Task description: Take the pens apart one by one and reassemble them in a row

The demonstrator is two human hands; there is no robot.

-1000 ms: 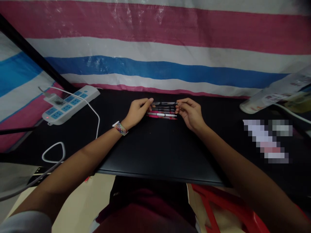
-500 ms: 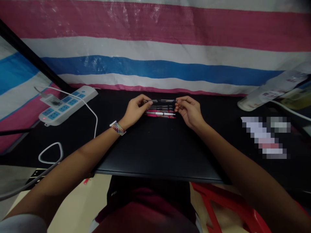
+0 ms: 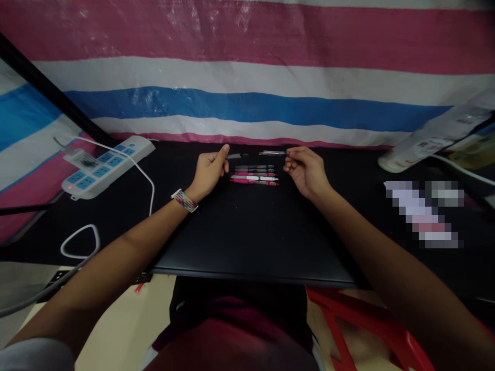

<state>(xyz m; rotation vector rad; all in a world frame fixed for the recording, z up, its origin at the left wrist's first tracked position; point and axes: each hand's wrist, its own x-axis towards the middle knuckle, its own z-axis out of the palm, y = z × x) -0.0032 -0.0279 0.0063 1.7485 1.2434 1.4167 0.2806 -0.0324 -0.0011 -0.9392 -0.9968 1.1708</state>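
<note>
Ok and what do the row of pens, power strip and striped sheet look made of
Row of pens: probably smooth plastic, judging by their slim coloured barrels, though they're small here. Power strip: likely hard, satin plastic; its white casing looks moulded. Striped sheet: seemingly plastic tarpaulin, slightly shiny, with creases and bright glints.

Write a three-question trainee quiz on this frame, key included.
1. Which wrist wears the multicoloured band?
2. True or false: the dark pen part in the left hand touches the slim pen part in the right hand.
3. The power strip lies: A) left of the row of pens; B) right of it; C) on top of it.

Key:
1. Left.
2. False; a gap shows between them.
3. A.
</note>
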